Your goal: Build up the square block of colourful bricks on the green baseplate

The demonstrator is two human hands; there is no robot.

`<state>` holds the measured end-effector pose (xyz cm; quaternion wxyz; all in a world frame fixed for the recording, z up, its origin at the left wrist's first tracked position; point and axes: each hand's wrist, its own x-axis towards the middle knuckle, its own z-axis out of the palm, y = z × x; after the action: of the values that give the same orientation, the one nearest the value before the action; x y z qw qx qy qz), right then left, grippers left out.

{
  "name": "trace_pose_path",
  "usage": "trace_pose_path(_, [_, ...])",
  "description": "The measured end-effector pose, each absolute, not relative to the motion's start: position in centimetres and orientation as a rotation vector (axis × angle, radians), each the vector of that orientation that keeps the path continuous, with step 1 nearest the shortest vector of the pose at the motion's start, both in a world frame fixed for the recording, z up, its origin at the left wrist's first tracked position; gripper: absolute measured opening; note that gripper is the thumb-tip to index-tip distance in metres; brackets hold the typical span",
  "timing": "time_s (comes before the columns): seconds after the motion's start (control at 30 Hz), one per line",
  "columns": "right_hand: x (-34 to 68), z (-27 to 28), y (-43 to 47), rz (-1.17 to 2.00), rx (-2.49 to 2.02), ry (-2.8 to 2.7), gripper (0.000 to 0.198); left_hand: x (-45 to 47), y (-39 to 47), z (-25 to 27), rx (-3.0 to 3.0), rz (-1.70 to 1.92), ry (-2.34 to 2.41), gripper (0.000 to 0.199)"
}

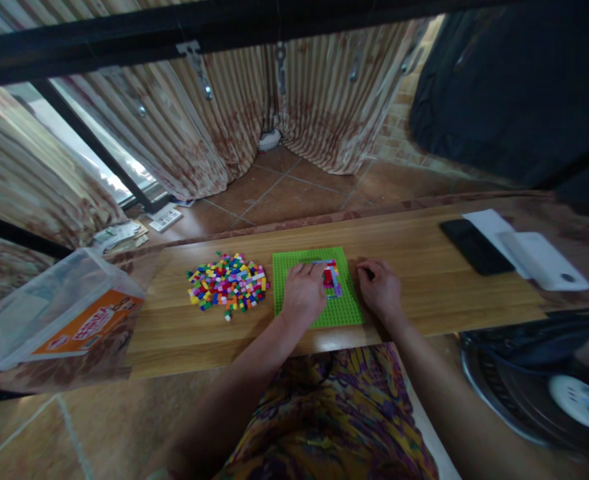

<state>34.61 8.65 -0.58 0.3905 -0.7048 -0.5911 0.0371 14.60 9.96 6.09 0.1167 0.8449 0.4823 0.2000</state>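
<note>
My left hand (304, 293) lies over the green studded baseplate (285, 259), its fingers close together and bent at the left side of a small toy-brick build. That build of purple, red and pale bricks (330, 275) is partly covered by the hand. Whatever the left fingertips hold, if anything, is hidden. Just off the plate's right edge, my right hand (380, 290) rests on the wooden board with its fingers curled in. I cannot make out anything inside its grip. Left of the plate spreads a pile of loose small toy bricks (229, 283) in many colours.
A clear plastic bin (64, 280) with an orange label stands left of the wooden board (424, 267). At the board's right end lie a black phone (477, 247) and a whitish flat case (547, 260). Striped curtains (319, 100) hang behind, beyond a dark metal bar (234, 27).
</note>
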Motion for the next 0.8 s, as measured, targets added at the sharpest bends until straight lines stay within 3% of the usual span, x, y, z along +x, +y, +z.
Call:
trace_pose_path(0.37, [34.6, -0.4, 8.6, 0.074, -1.794, -1.509, 0.024, 15.4, 9.8, 6.3, 2.355, 0.608, 1.469, 0.042])
trace_pose_path(0.8, [35.3, -1.0, 8.5, 0.005, -1.761, -1.568, 0.027, 12.4, 7.3, 5.4, 2.299, 0.782, 1.475, 0.036])
